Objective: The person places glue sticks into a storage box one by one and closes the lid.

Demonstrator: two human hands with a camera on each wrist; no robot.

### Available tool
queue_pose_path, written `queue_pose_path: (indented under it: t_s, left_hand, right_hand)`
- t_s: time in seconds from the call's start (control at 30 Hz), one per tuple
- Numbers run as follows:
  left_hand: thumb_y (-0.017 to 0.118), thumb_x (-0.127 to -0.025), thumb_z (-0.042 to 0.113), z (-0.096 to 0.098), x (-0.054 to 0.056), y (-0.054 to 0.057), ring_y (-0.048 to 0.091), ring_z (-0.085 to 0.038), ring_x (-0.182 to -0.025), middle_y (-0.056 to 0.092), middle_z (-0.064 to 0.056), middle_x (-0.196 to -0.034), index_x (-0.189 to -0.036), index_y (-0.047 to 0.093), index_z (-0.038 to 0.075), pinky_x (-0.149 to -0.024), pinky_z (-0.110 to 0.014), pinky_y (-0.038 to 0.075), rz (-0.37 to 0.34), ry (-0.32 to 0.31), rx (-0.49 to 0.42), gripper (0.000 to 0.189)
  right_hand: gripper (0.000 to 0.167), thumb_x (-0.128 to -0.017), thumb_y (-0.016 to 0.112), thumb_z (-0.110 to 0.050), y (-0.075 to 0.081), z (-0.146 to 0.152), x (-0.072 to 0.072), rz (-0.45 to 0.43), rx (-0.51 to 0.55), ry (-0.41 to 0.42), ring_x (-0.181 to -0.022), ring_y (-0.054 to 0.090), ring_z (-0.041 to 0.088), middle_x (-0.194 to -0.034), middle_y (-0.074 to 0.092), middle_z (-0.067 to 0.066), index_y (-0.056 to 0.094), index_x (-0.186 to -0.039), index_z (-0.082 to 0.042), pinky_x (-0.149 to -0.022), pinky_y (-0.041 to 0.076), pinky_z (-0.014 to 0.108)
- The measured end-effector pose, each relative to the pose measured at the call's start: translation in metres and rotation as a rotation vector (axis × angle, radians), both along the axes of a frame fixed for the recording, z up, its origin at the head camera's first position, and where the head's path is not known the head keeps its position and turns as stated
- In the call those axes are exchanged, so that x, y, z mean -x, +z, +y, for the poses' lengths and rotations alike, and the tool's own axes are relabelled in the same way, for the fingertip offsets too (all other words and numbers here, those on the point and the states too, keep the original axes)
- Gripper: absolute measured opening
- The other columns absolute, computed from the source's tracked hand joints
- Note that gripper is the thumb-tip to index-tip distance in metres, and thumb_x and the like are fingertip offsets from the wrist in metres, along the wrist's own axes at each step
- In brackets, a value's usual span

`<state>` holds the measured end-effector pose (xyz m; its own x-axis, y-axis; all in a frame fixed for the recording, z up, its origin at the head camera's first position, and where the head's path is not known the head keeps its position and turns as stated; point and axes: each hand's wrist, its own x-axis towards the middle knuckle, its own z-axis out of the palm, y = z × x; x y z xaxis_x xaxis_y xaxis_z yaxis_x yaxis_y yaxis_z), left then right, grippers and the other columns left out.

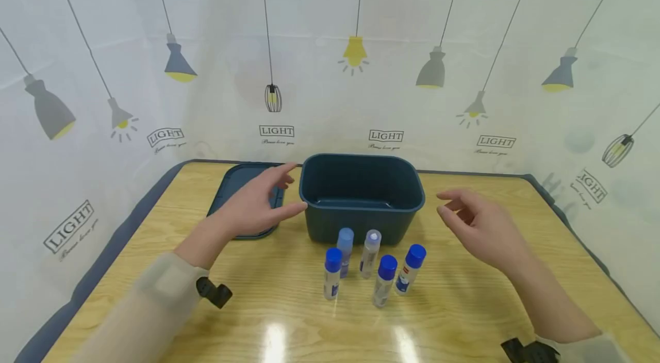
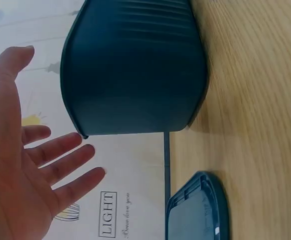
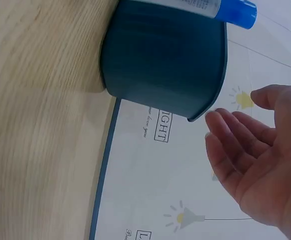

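A dark teal plastic bin [image 1: 361,220] stands near the back of the table, its open top facing up. My left hand [image 1: 260,200] hovers at the bin's left side, fingers spread and holding nothing. On the other side my right hand [image 1: 482,225] hangs in the air with relaxed, slightly bent fingers, apart from the bin. In front of the bin several glue sticks stand upright, among them one with a blue cap [image 1: 332,277], a pale blue one [image 1: 345,254] and one with a clear cap [image 1: 369,254]. Both wrist views show bare palms beside the bin's walls.
The matching teal lid [image 1: 247,180] lies flat on the table, left of the bin and partly behind my left hand. A wooden table [image 1: 232,317] extends all around. White cloth [image 1: 330,65] printed with lamps encloses its back and sides.
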<state>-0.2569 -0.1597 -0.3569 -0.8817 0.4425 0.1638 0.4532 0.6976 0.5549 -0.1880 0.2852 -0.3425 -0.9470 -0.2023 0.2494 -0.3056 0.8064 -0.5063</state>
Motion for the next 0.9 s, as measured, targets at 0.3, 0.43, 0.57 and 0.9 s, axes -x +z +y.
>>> queue_pose_path:
  t_s: [0.3, 0.43, 0.57, 0.9]
  left_hand:
    - [0.066, -0.098, 0.074, 0.020, 0.020, -0.012, 0.065, -0.019, -0.096, 0.064, -0.008, -0.134, -0.177, 0.024, 0.026, -0.084, -0.041, 0.056, -0.092, 0.015, -0.010, 0.101]
    - [0.065, -0.098, 0.075, 0.023, 0.023, -0.016, 0.062, -0.021, -0.089, 0.065, -0.012, -0.131, -0.177, 0.022, 0.024, -0.076, -0.038, 0.053, -0.096, 0.030, -0.004, 0.103]
    - [0.065, -0.097, 0.077, 0.023, 0.024, -0.019, 0.063, -0.021, -0.092, 0.065, -0.012, -0.132, -0.177, 0.022, 0.024, -0.076, -0.037, 0.052, -0.102, 0.049, -0.005, 0.105]
    - [0.067, -0.099, 0.072, 0.025, 0.024, -0.024, 0.065, -0.024, -0.098, 0.061, -0.013, -0.138, -0.177, 0.016, 0.030, -0.081, -0.038, 0.054, -0.189, 0.044, -0.074, 0.102]
  right_hand:
    - [0.028, -0.113, 0.064, -0.030, -0.007, -0.005, -0.012, -0.144, 0.212, 0.149, -0.090, 0.071, 0.013, -0.110, 0.078, 0.002, 0.073, -0.136, -0.016, -0.075, 0.059, 0.029]
    - [0.026, -0.113, 0.063, -0.023, -0.010, -0.005, -0.016, -0.213, 0.299, 0.249, -0.093, 0.072, 0.018, -0.123, 0.077, 0.006, 0.072, -0.136, -0.015, -0.082, 0.061, 0.029]
    - [0.025, -0.110, 0.067, -0.017, -0.014, -0.006, -0.019, -0.250, 0.340, 0.333, -0.094, 0.072, 0.023, -0.127, 0.074, 0.009, 0.071, -0.135, -0.014, -0.084, 0.062, 0.029]
    - [0.029, -0.103, 0.078, -0.016, -0.023, -0.009, -0.024, -0.292, 0.312, 0.382, -0.082, 0.069, 0.019, -0.108, 0.076, 0.006, 0.071, -0.132, -0.016, -0.065, 0.056, 0.030]
